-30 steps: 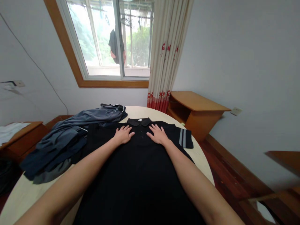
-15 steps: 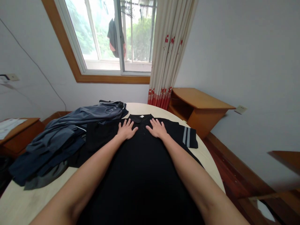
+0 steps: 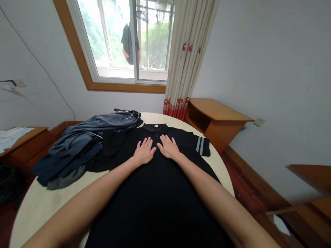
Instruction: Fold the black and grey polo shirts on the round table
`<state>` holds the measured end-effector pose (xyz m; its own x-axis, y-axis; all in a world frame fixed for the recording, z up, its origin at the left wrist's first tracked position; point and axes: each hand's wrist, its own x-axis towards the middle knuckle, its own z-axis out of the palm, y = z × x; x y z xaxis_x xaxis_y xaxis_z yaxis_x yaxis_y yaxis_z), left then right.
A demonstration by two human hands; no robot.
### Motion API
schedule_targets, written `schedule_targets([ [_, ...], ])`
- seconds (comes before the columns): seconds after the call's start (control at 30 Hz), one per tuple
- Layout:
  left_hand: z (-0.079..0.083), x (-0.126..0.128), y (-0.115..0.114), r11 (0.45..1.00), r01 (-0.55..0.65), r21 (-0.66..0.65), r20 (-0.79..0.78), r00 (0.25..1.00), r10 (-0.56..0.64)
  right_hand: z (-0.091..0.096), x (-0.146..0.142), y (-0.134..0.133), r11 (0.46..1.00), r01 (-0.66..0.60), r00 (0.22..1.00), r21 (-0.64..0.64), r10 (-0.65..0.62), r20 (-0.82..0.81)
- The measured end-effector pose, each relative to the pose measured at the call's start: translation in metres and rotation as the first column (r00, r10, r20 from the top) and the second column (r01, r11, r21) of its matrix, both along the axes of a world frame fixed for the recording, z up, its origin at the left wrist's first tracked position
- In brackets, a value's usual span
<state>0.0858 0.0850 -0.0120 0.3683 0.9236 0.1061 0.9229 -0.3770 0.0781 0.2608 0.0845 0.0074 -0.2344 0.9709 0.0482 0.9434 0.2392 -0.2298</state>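
Note:
A black polo shirt (image 3: 160,179) lies spread front up on a round pale table (image 3: 46,206), its collar at the far side. Two grey stripes mark the sleeve on the right. My left hand (image 3: 144,151) rests flat on the chest, left of the button placket, fingers spread. On the other side of the placket my right hand (image 3: 168,147) also lies flat, fingers apart. Neither hand grips the cloth. The shirt's near part runs down out of view between my forearms, too dark to make out its hem.
A heap of grey and navy clothes (image 3: 77,141) lies on the table's left, touching the black sleeve. Behind stand a wooden cabinet (image 3: 219,110) and a floral curtain (image 3: 184,62) beside a window (image 3: 113,41). Papers lie on a low wooden cabinet (image 3: 33,137) at far left.
Both hands have slid from beside the collar down the chest toward me, staying flat. The collar now shows fully. The view has shifted slightly.

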Motion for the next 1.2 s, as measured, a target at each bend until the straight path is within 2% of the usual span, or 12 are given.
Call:
schedule_targets([
  [0.13,0.002,-0.033,-0.032,0.999,0.003,-0.037,-0.047,0.999,-0.005,-0.008,0.028,-0.030,1.000,-0.010,1.000,-0.028,0.010,-0.001],
  [0.27,0.014,-0.050,-0.049,0.998,-0.031,-0.050,-0.088,0.996,0.027,-0.006,0.054,-0.040,0.992,0.121,0.992,-0.040,-0.120,0.028],
  [0.33,0.017,-0.037,-0.063,1.000,-0.011,-0.017,-0.068,0.998,0.010,-0.004,0.043,-0.047,0.991,0.133,0.991,-0.033,-0.132,0.022],
  [0.47,0.010,-0.018,-0.096,0.994,0.112,-0.007,-0.017,0.994,-0.112,-0.006,0.009,-0.073,1.000,-0.005,1.000,-0.014,0.005,-0.013],
  [0.57,0.003,-0.044,-0.110,0.995,0.093,-0.036,-0.025,0.995,-0.094,-0.009,0.023,-0.093,1.000,-0.001,1.000,-0.010,0.001,0.000],
  [0.67,0.001,-0.084,-0.117,0.999,0.051,-0.009,-0.038,0.998,-0.051,-0.006,0.057,-0.105,0.995,0.095,0.995,-0.022,-0.094,0.031],
  [0.73,0.004,-0.096,-0.125,0.999,0.034,0.011,-0.050,0.998,-0.033,-0.003,0.067,-0.109,0.987,0.157,0.987,-0.028,-0.156,0.047],
  [0.8,0.008,-0.089,-0.135,0.999,0.052,0.012,-0.045,0.998,-0.051,0.000,0.060,-0.113,0.986,0.169,0.985,-0.017,-0.168,0.043],
  [0.97,0.009,-0.055,-0.166,0.973,0.224,-0.045,0.031,0.974,-0.223,-0.003,0.023,-0.121,1.000,0.003,1.000,0.005,-0.003,0.016],
  [1.03,0.013,-0.059,-0.168,0.967,0.244,-0.078,0.045,0.969,-0.241,-0.002,0.026,-0.119,0.998,0.055,0.998,-0.018,-0.054,0.044],
  [1.1,0.025,-0.074,-0.160,0.972,0.210,-0.106,0.045,0.977,-0.207,0.006,0.035,-0.112,0.982,0.180,0.980,-0.049,-0.175,0.096],
  [1.2,0.059,-0.103,-0.126,0.997,-0.030,-0.077,0.020,0.999,0.032,0.026,0.041,-0.093,0.954,0.291,0.948,-0.073,-0.277,0.159],
])
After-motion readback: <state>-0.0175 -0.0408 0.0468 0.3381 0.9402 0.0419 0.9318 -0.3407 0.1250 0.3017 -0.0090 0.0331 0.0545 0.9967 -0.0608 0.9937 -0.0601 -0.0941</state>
